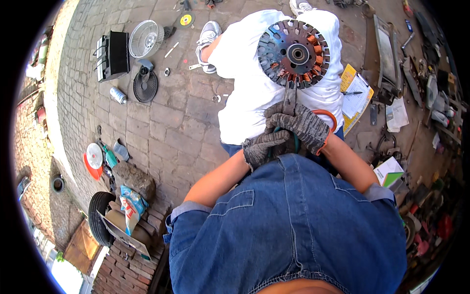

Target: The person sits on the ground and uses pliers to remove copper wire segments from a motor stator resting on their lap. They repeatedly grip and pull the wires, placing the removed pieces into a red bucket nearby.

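A round motor stator (274, 56) with a central bearing and copper coils on part of its rim rests on white cloth (242, 112) over my lap. Dark metal shears (290, 95) reach up to its lower edge, with red-orange and teal loops at the handle end. My left hand (262, 147), in a grey knit glove, is closed round the handles, low and left. My right hand (306, 125), gloved the same way, is closed over the shears just above it. Their jaw tips are too small to make out clearly.
On the paving left lie a black case (112, 56), fan parts (145, 85), a spray can (117, 95) and a stone block (137, 179) beside a tyre (98, 215). At right are a yellow clipboard (350, 122) with paper and pen, and scattered metal parts (382, 54).
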The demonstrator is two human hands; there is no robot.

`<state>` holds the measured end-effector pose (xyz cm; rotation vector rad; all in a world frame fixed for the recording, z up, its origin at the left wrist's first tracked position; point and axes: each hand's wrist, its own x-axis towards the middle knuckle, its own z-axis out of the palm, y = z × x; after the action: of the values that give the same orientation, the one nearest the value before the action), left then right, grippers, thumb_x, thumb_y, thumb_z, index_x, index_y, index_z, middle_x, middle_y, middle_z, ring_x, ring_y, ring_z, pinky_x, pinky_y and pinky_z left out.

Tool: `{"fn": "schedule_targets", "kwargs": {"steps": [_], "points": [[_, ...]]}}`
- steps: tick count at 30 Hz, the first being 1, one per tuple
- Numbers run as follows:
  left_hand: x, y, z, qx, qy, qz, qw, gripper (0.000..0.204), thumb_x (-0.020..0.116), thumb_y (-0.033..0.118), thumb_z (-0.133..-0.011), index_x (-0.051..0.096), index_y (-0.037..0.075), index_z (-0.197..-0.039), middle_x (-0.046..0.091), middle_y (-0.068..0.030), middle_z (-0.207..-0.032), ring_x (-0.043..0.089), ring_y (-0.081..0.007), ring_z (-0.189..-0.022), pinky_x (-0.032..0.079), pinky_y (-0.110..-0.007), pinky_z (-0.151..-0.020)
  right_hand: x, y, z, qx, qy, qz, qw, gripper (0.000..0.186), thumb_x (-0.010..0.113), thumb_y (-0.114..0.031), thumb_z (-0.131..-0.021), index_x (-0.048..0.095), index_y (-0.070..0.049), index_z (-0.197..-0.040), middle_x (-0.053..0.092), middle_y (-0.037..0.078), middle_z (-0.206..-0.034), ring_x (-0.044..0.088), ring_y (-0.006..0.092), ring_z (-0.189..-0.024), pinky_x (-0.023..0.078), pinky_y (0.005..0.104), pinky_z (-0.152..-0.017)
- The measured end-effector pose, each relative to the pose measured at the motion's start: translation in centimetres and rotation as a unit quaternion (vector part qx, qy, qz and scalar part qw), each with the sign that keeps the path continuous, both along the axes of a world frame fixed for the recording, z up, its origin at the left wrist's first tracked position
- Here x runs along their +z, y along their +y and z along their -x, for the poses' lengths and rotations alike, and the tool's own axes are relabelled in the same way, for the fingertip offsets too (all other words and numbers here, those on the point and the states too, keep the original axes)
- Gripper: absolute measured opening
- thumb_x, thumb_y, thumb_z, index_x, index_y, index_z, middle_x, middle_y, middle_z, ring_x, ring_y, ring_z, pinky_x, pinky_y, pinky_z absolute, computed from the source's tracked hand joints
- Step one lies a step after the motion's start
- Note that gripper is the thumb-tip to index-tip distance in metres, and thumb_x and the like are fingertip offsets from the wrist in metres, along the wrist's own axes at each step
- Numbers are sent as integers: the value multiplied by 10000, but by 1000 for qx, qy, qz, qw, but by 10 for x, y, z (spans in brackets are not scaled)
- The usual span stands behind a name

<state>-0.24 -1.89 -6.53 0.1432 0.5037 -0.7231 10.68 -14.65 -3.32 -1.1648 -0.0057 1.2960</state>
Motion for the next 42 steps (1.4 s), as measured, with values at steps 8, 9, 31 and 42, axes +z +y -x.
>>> {"fn": "schedule_targets", "kwargs": {"steps": [8,9,31,42], "points": [[-17,-13,10,19,-34,-121,992,490,611,261,-911,412,100,-1328,569,-101,-1201,555,-205,-1121,469,-333,-955,1,-1,2,-6,-15,30,999,261,607,-172,-894,603,25,-1067,632,58,-883,596,140,-858,491,268,-788],[-15,-13,9,31,-47,-136,989,486,609,264,-912,414,101,-1327,569,-99,-1201,555,-204,-1122,467,-332,-957,-2,-2,3,-2,-23,24,999,266,607,-175,-896,601,25,-1071,631,59,-887,595,141,-858,491,269,-791],[14,-19,7,-76,-72,-423,900,379,646,269,-897,600,-12,-1147,648,-79,-1032,595,-133,-974,478,-248,-842,-5,-12,0,-23,41,-69,997,327,644,-109,-853,567,19,-1144,653,119,-1016,620,217,-980,507,337,-871],[23,-6,3,-105,-136,-464,869,365,655,266,-890,610,21,-1157,664,-90,-1014,601,-130,-911,484,-269,-824,0,-18,-10,56,-39,-58,996,528,744,-100,-745,541,-8,-1224,629,110,-1117,589,210,-1062,480,343,-929]]}}
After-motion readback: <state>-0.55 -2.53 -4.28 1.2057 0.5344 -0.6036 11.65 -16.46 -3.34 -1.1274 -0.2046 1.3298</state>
